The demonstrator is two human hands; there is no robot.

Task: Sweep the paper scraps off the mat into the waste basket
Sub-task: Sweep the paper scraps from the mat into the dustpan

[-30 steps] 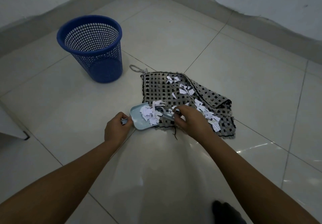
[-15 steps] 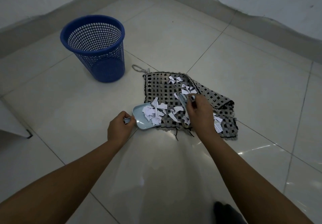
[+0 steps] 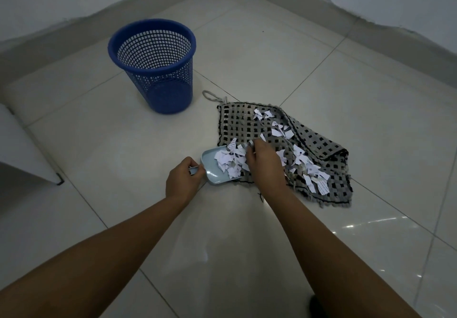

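A grey and black checked mat (image 3: 319,144) lies on the tiled floor with white paper scraps (image 3: 312,176) scattered over it. A pale blue dustpan (image 3: 210,173) rests against the mat's left edge with a heap of scraps in it. My left hand (image 3: 181,179) grips the dustpan's handle. My right hand (image 3: 265,163) is closed around a small brush, mostly hidden by the hand, at the dustpan's mouth. The blue mesh waste basket (image 3: 154,65) stands upright to the far left of the mat.
A white furniture corner with a black foot (image 3: 58,181) sits at the left edge. Walls with grey skirting meet in the far corner. A dark object (image 3: 317,305) shows at the bottom edge between my arms.
My right hand swept from farther out on the mat back to the left, to the dustpan's mouth, pushing scraps with it. My left hand kept the dustpan in place.
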